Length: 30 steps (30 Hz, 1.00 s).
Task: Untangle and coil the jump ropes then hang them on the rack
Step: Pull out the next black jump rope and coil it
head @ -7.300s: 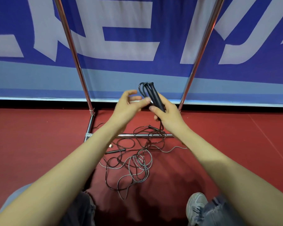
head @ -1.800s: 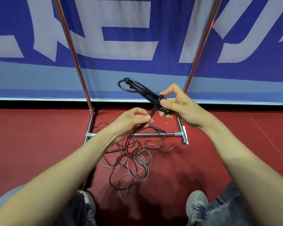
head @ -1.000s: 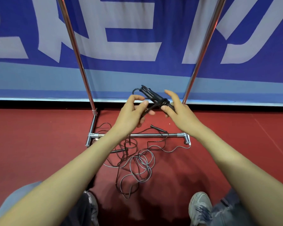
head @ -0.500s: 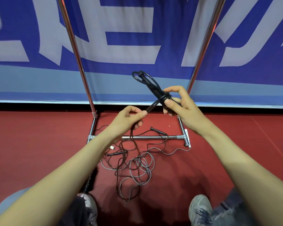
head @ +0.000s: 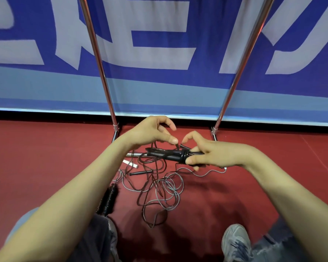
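Big white letter shapes showing on the far blue banner, tops getting cut off, no words reading clearly

1. The top edge is cutting off both poles of the rack, so its hanging bar is lying out of view.
2. The right hand is covering the right end of the wrapped rope bundle. Together they are hiding the middle of the rack's base bar near the floor's far edge.
3. The left hand is curling over a loose strand; any pinch is proving too small to tell.
4. The left forearm is hiding part of a black coiled rope and a white handle.
5. The tangled ropes are overlapping, making their number unreadable.
6. The bottom edge is cropping a grey shoe.
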Tool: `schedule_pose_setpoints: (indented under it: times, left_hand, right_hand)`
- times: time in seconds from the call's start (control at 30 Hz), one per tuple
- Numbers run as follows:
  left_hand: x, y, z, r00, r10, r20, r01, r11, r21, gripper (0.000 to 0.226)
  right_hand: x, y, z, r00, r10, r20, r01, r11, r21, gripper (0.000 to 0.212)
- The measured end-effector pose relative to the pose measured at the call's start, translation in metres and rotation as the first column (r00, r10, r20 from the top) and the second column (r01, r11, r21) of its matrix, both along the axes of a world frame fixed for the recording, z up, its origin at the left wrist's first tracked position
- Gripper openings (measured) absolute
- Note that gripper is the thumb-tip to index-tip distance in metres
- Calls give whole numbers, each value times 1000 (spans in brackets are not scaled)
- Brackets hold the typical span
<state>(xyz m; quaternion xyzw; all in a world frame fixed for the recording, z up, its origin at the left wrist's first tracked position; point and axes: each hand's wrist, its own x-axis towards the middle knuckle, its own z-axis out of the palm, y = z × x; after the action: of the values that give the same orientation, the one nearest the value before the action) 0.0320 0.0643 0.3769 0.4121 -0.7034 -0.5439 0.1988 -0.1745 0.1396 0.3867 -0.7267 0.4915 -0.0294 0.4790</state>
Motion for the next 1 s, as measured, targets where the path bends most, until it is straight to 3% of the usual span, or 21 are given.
schedule_pose_setpoints:
  times: [0.1, 0.2, 0.3, 0.43, 0.57, 0.6, 0.73, 0.87, 1.0]
  left_hand:
    - [-12, 11, 3, 996, 52, 65, -40, 985, -169, 29]
    - [-21, 22, 6, 996, 75, 54, -50, 930, -363, 25]
    - [-25, 27, 2, 998, 70, 0, -64, 916, -397, 31]
    - [-30, 25, 1, 962, 157, -224, -211, 947, -240, 39]
    - [-34, 32, -3, 949, 194, -248, -281, 878, -388, 49]
    - [-35, 34, -5, 938, 214, -272, -303, 887, -349, 48]
    - [-35, 33, -3, 883, 294, -365, -287, 955, 75, 21]
    - [-28, 21, -2, 912, 248, -328, -211, 967, 145, 8]
    - [-21, 13, 0, 908, 242, -341, -181, 963, 200, 12]
  right_hand:
    - [3, -6, -11, 972, -73, -221, 31, 982, -188, 55]
    - [2, -13, -16, 932, -227, -283, 113, 923, -368, 63]
    - [-1, -19, -22, 912, -346, -219, 197, 840, -506, 59]
    - [-1, -22, -26, 891, -454, 9, 384, 744, -547, 56]
    - [-4, -25, -28, 823, -542, 169, 539, 653, -532, 52]
    - [-6, -26, -27, 805, -557, 205, 569, 625, -535, 50]
    - [-8, -28, -20, 697, -564, 443, 717, 557, -419, 43]
    - [-7, -27, -18, 648, -547, 530, 749, 582, -317, 39]
    - [-5, -26, -11, 628, -541, 559, 745, 626, -230, 36]
